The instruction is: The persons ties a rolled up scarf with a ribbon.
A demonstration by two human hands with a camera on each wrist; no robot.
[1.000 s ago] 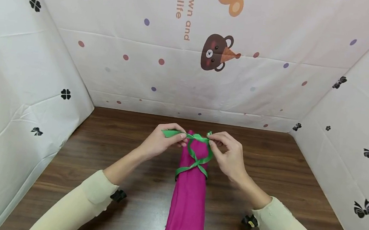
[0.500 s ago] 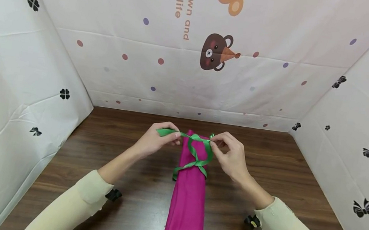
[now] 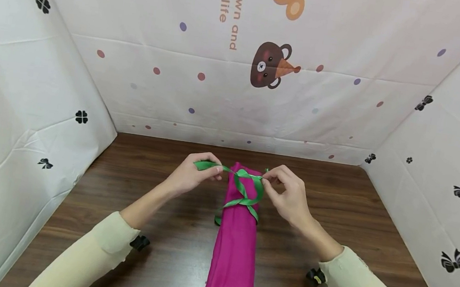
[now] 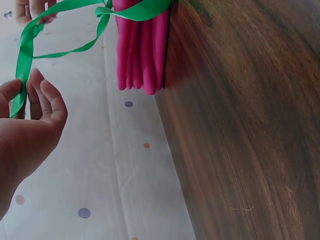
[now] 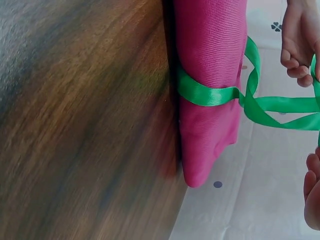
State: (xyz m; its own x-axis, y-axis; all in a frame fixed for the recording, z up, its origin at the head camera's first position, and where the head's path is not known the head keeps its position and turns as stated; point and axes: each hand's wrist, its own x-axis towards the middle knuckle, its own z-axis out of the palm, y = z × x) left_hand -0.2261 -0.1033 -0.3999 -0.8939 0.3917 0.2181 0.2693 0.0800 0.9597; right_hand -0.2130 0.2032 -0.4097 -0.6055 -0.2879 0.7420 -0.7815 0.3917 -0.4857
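A magenta folded cloth [image 3: 233, 262] lies lengthwise on the table, with a green ribbon [image 3: 242, 202] passed round its far part. The ribbon crosses over itself above the cloth, and a loop rises from the crossing to both hands. My left hand [image 3: 192, 176] pinches one ribbon end between thumb and fingers, left of the cloth. On the other side, my right hand [image 3: 289, 197] pinches the ribbon between thumb and forefinger, a short tip poking out beyond. In the right wrist view, the ribbon [image 5: 210, 95] lies across the cloth, and the raised part stands off it.
The dark wooden table [image 3: 147, 271] runs back to a white printed sheet [image 3: 218, 99] behind. More white sheeting stands along the left [image 3: 32, 159] and right [image 3: 432, 204] sides. Black wrist cameras hang below both sleeves.
My left hand has moved left, drawing its ribbon end away from the cloth. The right hand has shifted slightly right. The cloth has stayed nearly in place.
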